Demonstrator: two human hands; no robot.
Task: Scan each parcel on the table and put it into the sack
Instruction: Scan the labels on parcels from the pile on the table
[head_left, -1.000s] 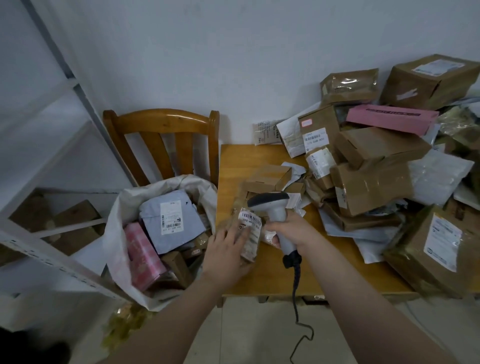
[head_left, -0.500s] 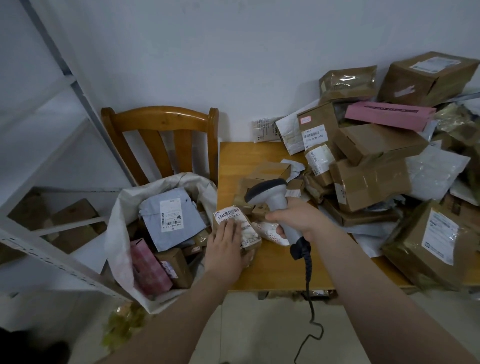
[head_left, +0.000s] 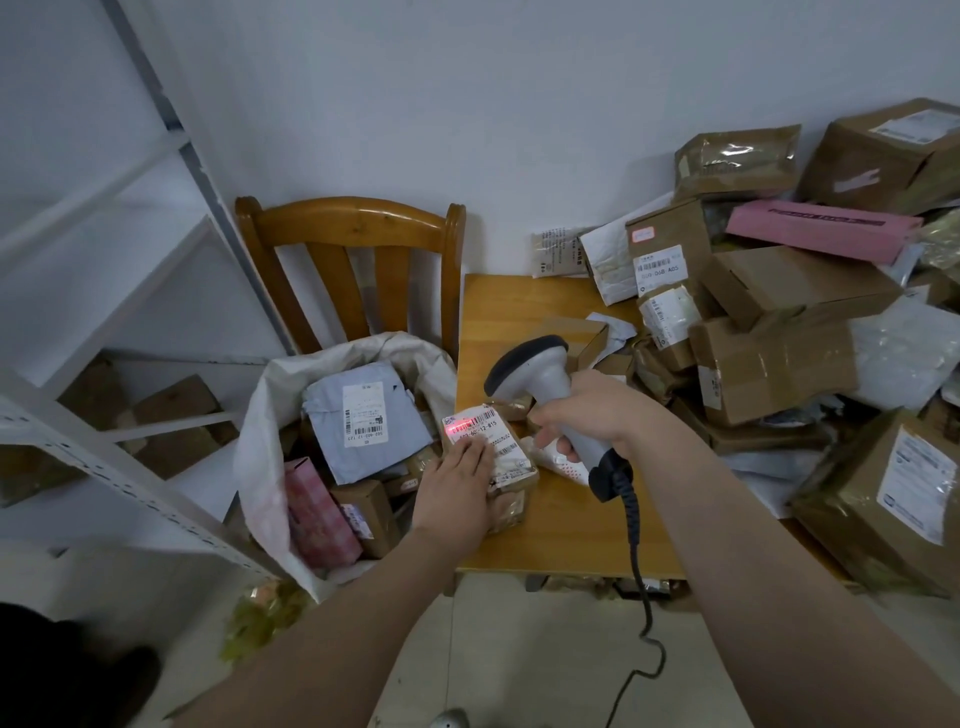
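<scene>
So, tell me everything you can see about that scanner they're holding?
The scanner is pale grey plastic with a dark hooded head and a black coiled cable hanging from its handle. The right hand grips the handle; the head tilts down-left, casting red light on the label of the small parcel under the left hand.

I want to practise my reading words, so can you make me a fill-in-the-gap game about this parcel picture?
The right hand holds a corded ____.
A ____ light glows on the label of the small parcel under the left hand.
Behind the sack stands a wooden ____.
Missing words: scanner, red, chair.
</scene>
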